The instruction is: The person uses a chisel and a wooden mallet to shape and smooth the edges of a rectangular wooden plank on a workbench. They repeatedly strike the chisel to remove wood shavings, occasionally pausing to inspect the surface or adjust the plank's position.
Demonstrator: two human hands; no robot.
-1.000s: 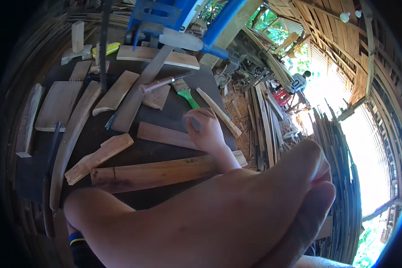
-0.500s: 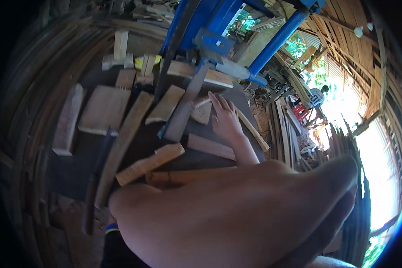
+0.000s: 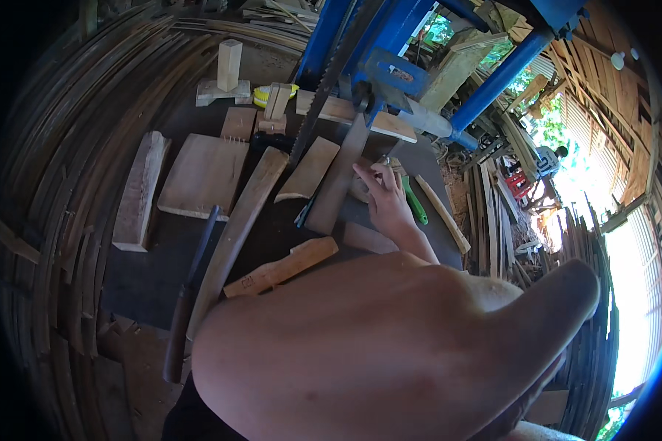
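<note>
The right hand [image 3: 385, 200] reaches to the table's [image 3: 147, 279] far right edge, fingers closing on a metal-ferruled tool handle [image 3: 385, 158] beside the green-handled tool [image 3: 416, 209]. It looks rigid, light, best gripped mid-handle. The left hand's state cannot be told.

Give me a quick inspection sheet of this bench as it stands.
Surface: dark bench top, crowded.
Job's things: small wood piece and green-handled tool by the right hand.
Clutter: wide board, long curved strip, marked offcut, dark-handled blade, yellow tape measure.
Hands: right hand reaching over the wood piece, grip unclear; left hand not seen, a bare limb fills the foreground.
Cables: nothing seen.
Surroundings: blue band saw frame, stacked slats, a person far off.
</note>
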